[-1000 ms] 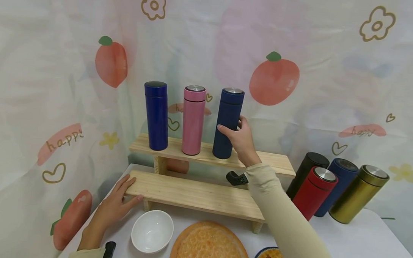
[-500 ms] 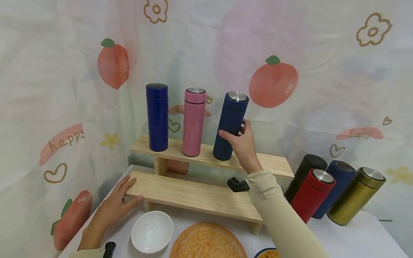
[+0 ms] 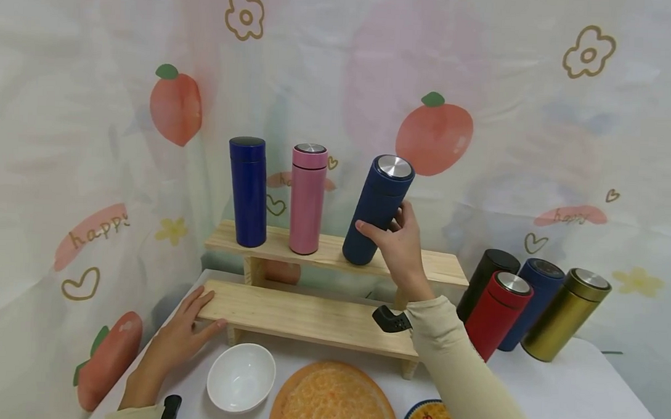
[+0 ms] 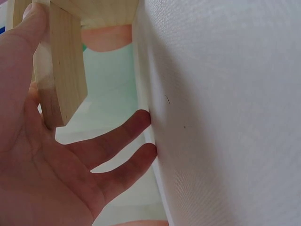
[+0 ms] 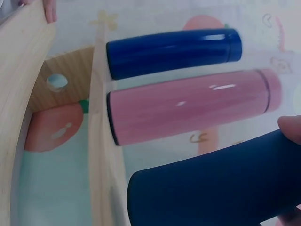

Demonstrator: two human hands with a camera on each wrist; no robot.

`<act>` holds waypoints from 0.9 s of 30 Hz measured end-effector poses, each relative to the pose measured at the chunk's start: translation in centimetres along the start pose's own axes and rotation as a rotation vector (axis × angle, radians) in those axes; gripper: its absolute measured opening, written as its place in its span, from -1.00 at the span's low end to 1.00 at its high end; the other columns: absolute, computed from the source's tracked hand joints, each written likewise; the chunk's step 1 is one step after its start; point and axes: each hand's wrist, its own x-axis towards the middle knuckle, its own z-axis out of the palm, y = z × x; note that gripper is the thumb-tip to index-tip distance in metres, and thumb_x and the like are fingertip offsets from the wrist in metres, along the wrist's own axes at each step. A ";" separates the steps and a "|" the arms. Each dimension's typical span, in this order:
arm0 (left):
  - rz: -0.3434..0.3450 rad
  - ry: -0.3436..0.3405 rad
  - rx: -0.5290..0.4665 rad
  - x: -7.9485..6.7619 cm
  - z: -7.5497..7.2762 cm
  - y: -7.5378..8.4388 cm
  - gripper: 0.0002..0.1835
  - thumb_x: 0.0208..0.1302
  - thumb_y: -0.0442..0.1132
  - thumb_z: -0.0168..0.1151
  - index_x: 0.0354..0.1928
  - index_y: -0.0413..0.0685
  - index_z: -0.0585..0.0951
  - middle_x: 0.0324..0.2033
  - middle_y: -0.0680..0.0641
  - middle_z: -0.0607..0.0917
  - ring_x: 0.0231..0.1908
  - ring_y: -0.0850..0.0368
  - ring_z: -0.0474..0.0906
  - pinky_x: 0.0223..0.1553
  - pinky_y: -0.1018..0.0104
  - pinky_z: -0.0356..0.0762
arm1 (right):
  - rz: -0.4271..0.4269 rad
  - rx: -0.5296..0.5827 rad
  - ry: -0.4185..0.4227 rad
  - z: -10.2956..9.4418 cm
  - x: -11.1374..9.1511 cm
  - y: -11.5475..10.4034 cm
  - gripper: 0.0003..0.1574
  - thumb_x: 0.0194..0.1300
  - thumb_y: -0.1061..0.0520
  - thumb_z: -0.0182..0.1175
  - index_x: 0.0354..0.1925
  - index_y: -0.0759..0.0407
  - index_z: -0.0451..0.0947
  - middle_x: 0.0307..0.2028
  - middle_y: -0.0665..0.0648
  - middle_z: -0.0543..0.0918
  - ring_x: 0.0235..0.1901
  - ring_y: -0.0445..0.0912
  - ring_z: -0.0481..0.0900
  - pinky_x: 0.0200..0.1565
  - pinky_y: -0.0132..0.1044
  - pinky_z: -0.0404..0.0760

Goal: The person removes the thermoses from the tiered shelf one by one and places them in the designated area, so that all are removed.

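My right hand [image 3: 403,246] grips a dark blue thermos bottle [image 3: 373,201], thumb in front and fingers behind. The bottle leans to the right with its base close to the upper wooden shelf [image 3: 436,266]; I cannot tell whether they touch. To its left a pink thermos [image 3: 307,202] and a glossy blue thermos [image 3: 248,194] stand upright on that shelf. My left hand [image 3: 178,336] holds the left end of the lower wooden shelf [image 3: 309,319]. In the left wrist view its thumb and a finger pinch the board end [image 4: 49,89], while two outstretched fingers touch the white table edge.
Red [image 3: 498,314], black [image 3: 485,279], blue [image 3: 532,302] and gold [image 3: 566,316] thermoses stand together on the table at right. In front of the shelves are a white bowl [image 3: 241,379], a round golden mat [image 3: 334,400] and a small patterned round piece [image 3: 430,416]. A printed curtain hangs behind.
The dark blue thermos, nearly upright earlier, now tilts further right and towards me in my right hand. My left hand stays at the lower shelf's end. The view shifts slightly.
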 end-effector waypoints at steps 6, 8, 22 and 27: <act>-0.012 -0.014 0.002 0.0 0.0 0.1 -0.01 0.46 0.39 0.23 0.67 -0.06 0.20 0.67 -0.31 -0.01 0.53 -0.56 0.11 0.29 -0.65 0.23 | -0.016 -0.021 0.008 -0.4 -1.3 -0.9 0.02 0.34 0.17 0.50 0.58 0.16 0.19 0.43 0.25 0.46 0.39 0.19 0.48 0.38 0.26 0.46; -0.007 -0.014 0.001 0.0 -0.1 0.1 -0.01 0.47 0.38 0.23 0.67 -0.07 0.20 0.67 -0.32 0.00 0.53 -0.56 0.12 0.29 -0.65 0.23 | -0.012 -0.034 0.016 -0.6 -1.8 -1.0 0.02 0.35 0.17 0.50 0.58 0.16 0.19 0.43 0.24 0.47 0.39 0.19 0.48 0.38 0.27 0.46; -0.011 -0.025 0.001 -0.1 -0.4 0.4 0.00 0.47 0.38 0.23 0.66 -0.10 0.19 0.66 -0.35 0.00 0.52 -0.58 0.11 0.29 -0.64 0.23 | -0.014 -0.036 0.002 -2.1 -4.7 -0.8 -0.02 0.33 0.23 0.49 0.56 0.19 0.24 0.38 0.22 0.51 0.33 0.19 0.53 0.34 0.28 0.49; 0.008 -0.012 0.002 -0.1 -0.2 0.3 -0.02 0.47 0.36 0.24 0.65 -0.12 0.21 0.65 -0.36 0.02 0.51 -0.59 0.13 0.29 -0.64 0.24 | 0.002 -0.091 0.020 -2.7 -5.6 -0.5 -0.01 0.34 0.17 0.48 0.58 0.17 0.23 0.40 0.22 0.50 0.34 0.20 0.52 0.36 0.31 0.45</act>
